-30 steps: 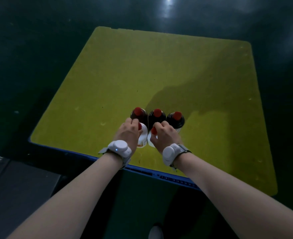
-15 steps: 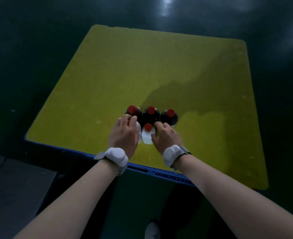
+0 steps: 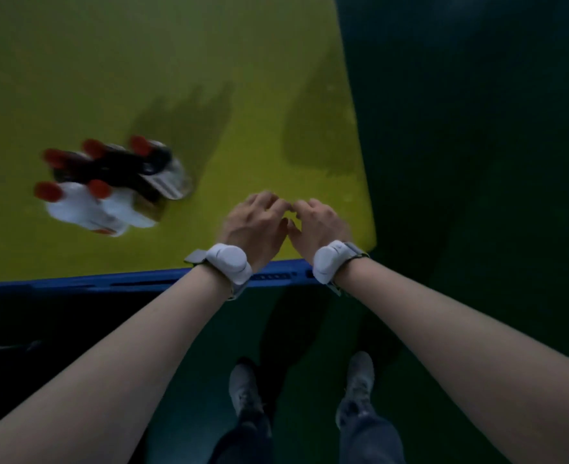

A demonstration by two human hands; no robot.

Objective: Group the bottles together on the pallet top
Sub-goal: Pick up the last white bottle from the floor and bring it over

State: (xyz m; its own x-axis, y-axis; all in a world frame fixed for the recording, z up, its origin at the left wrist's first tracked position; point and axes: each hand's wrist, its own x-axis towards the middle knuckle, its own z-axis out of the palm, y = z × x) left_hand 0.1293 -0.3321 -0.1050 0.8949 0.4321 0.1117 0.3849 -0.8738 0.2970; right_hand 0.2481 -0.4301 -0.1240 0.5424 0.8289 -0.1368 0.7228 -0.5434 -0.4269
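Note:
A tight cluster of red-capped bottles stands on the yellow pallet top (image 3: 182,55) at the left: three dark bottles (image 3: 122,160) behind two white bottles (image 3: 88,207). The picture is blurred by motion. My left hand (image 3: 254,224) and my right hand (image 3: 318,222) hover side by side over the pallet's near right corner, well to the right of the bottles. Both hands hold nothing, with fingers loosely curled and apart, fingertips almost touching each other.
The pallet's blue front edge (image 3: 115,284) runs across below my wrists. Dark green floor (image 3: 477,128) surrounds the pallet on the right and front. My two shoes (image 3: 356,373) stand on the floor just in front of the pallet.
Both hands have let go of the white bottles and come away to the right. The view has swung right and down, so the bottle cluster now sits at the left.

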